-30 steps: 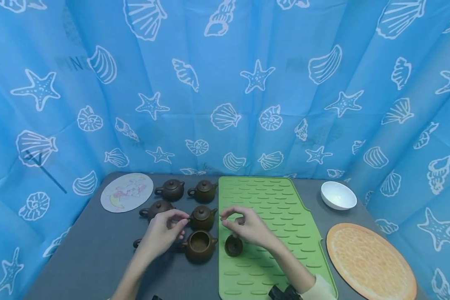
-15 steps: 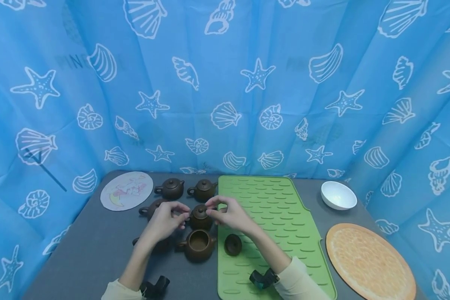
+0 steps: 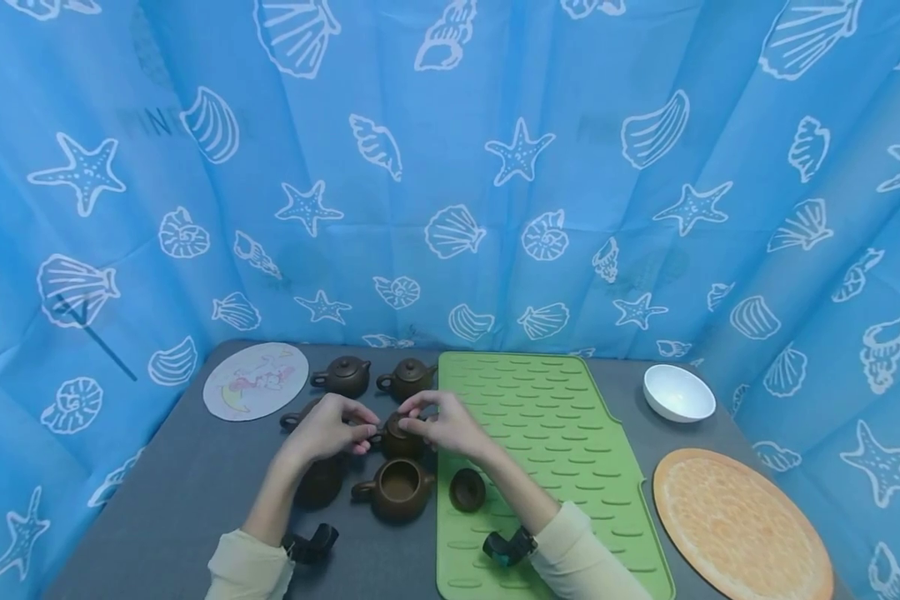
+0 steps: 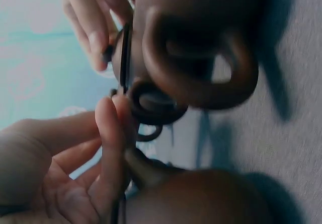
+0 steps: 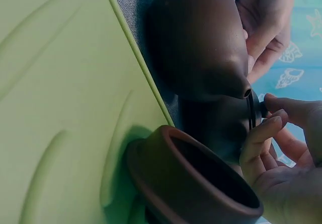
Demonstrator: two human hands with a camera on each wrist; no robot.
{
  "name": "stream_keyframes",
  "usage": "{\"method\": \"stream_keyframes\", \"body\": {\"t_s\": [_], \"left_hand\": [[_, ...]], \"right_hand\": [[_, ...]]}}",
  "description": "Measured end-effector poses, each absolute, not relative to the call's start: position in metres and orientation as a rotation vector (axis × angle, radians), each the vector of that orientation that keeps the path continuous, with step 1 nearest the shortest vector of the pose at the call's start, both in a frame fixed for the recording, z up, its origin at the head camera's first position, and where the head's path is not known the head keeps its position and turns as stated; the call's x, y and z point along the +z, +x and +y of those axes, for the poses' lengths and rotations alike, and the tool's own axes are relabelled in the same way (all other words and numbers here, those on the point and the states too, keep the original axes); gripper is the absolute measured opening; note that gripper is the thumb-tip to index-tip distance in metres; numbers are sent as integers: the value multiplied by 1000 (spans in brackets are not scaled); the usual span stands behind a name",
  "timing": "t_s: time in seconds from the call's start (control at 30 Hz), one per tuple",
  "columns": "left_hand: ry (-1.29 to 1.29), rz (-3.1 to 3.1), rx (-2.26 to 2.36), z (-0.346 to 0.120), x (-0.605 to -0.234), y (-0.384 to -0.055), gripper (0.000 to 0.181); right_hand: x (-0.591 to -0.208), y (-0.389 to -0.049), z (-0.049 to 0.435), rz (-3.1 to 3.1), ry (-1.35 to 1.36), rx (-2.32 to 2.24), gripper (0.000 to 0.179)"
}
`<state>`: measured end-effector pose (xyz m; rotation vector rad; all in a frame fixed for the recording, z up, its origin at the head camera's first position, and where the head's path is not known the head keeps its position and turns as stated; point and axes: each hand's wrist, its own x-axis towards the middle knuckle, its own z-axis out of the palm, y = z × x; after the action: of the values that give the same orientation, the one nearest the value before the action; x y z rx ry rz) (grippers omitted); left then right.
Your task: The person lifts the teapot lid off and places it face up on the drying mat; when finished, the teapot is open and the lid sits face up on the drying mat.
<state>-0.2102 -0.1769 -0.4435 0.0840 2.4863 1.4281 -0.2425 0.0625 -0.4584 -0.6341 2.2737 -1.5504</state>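
A small brown clay teapot (image 3: 405, 446) stands mid-table, left of the green mat. My left hand (image 3: 330, 429) pinches its handle (image 4: 156, 103) between thumb and fingers. With thumb and index finger my right hand (image 3: 446, 423) pinches the knob (image 5: 263, 109) of its lid, which sits on the pot. Just in front is a lidless teapot (image 3: 399, 493), its mouth showing. A loose lid (image 3: 467, 490) lies hollow side up on the mat, tilted in the right wrist view. My left hand and forearm partly cover two more teapots on the left.
Two lidded teapots (image 3: 345, 377) stand in the back row beside a round white picture mat (image 3: 257, 382). The green ridged mat (image 3: 540, 433) fills the table's middle. At right are a white bowl (image 3: 678, 393) and a round orange-brown board (image 3: 742, 521). A blue curtain hangs behind.
My right hand has moved left from above the mat and loose lid to the teapot's lid, taking its knob. My left hand stays at the handle.
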Motion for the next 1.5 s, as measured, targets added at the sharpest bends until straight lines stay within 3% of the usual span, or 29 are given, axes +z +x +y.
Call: {"method": "stream_keyframes", "body": {"t_s": [0.23, 1.07, 1.5], "left_hand": [[224, 2395, 1432, -190, -449, -218, 16], [237, 2330, 1486, -198, -455, -222, 19], [179, 2367, 1472, -195, -457, -221, 18]], "right_hand": [[-462, -244, 61, 2274, -617, -1549, 19], [-457, -234, 64, 2302, -697, -1613, 18], [-447, -216, 90, 2197, -777, -1669, 19]]}}
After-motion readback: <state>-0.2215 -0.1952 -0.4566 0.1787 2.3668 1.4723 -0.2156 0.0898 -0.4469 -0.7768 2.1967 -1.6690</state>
